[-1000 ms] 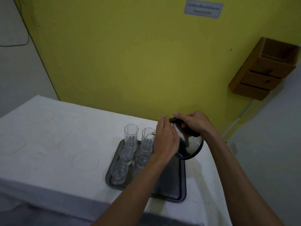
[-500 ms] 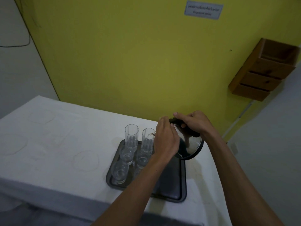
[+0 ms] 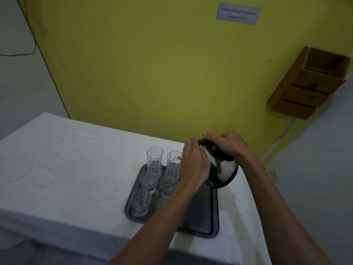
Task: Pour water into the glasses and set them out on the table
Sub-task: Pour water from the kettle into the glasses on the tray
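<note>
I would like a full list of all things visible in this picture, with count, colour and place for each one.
glasses: at least five, clear, on the left part of the tray, two tall at the back
tray: one, dark grey, on the table near its right end
kettle: one, shiny metal with black handle, tilted, spout at the rim of the back right glass
table: one, white cloth with faint ring marks, against the wall
wall: yellow, behind the table
sign: one, pale, high on the wall
wooden holder: one, brown, on the wall at right
left hand: against the kettle's front
right hand: gripping the kettle's handle
</note>
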Available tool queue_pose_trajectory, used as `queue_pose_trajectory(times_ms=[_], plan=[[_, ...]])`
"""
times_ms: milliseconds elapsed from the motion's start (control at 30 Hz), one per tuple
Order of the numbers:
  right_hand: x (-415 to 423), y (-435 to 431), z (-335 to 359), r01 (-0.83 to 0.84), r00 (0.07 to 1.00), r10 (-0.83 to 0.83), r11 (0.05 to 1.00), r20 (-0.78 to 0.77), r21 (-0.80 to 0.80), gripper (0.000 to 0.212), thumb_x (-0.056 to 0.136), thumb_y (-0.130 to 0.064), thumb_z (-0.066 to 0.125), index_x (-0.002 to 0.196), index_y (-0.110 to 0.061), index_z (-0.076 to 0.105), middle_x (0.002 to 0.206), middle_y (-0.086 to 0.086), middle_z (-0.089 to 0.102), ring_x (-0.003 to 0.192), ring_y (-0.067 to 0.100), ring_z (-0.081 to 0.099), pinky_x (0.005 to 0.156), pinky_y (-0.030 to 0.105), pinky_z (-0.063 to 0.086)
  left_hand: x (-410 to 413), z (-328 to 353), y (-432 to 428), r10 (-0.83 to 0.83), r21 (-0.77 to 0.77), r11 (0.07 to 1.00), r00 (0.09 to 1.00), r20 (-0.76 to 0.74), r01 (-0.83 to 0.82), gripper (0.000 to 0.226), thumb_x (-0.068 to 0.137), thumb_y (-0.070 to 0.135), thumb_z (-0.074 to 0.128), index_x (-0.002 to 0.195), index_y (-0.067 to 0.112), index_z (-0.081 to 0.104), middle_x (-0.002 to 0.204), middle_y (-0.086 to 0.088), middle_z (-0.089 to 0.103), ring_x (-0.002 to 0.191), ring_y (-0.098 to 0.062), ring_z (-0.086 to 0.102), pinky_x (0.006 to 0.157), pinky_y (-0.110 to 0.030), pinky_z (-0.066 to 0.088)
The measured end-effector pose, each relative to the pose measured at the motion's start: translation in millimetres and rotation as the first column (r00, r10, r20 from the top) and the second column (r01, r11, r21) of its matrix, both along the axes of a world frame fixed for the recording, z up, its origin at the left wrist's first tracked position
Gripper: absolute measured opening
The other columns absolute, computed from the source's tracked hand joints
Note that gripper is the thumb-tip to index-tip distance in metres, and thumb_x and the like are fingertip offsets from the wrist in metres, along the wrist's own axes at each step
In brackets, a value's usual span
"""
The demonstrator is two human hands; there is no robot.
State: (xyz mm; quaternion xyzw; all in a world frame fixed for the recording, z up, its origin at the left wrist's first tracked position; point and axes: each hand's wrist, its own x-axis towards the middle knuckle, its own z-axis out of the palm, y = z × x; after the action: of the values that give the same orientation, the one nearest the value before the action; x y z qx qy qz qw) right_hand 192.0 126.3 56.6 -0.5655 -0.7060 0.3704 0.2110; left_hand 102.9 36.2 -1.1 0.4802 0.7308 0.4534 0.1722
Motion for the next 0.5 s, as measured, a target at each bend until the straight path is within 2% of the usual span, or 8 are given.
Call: queue_pose_trajectory(times_ms=[133, 333, 500], plan=[[-1.4, -1.1, 1.3, -0.004, 1.000, 0.004, 1.000, 0.007, -0.003, 0.059, 0.076, -0.065, 0.074, 0.053, -0.011, 0.067, 0.041, -0.003, 0.052, 0.047, 0.020, 0.051, 0.053, 0.031, 0.040, 0.6, 0.8, -1.8, 0.004, 0.005, 1.000, 1.000, 0.006, -0.004, 0.045, 0.104, 0.027, 0.026, 0.146, 0.011, 0.026, 0.153, -0.004, 0.029, 0.140, -0.018, 0.026, 0.109, -0.031, 0.028], [-1.8, -2.4, 5.1, -0.003, 1.000, 0.003, 1.000, 0.016, 0.004, 0.059, 0.076, -0.065, 0.074, 0.052, -0.012, 0.066, 0.044, -0.001, 0.052, 0.048, 0.021, 0.050, 0.053, 0.031, 0.039, 0.0, 1.2, -0.6, 0.003, 0.013, 1.000, 1.000, 0.009, -0.003, 0.046, 0.104, 0.027, 0.025, 0.147, 0.011, 0.025, 0.155, -0.005, 0.028, 0.142, -0.018, 0.024, 0.110, -0.030, 0.026], [-1.4, -3.5, 7.1, 0.006, 1.000, -0.006, 1.000, 0.015, 0.005, 0.058, 0.078, -0.063, 0.074, 0.052, -0.012, 0.064, 0.035, -0.006, 0.046, 0.043, 0.018, 0.045, 0.049, 0.027, 0.035, -0.4, -0.6, 0.1, 0.004, 0.013, 1.000, 1.000, 0.009, -0.004, 0.047, 0.104, 0.027, 0.025, 0.149, 0.011, 0.024, 0.157, -0.004, 0.025, 0.145, -0.017, 0.020, 0.113, -0.029, 0.022]])
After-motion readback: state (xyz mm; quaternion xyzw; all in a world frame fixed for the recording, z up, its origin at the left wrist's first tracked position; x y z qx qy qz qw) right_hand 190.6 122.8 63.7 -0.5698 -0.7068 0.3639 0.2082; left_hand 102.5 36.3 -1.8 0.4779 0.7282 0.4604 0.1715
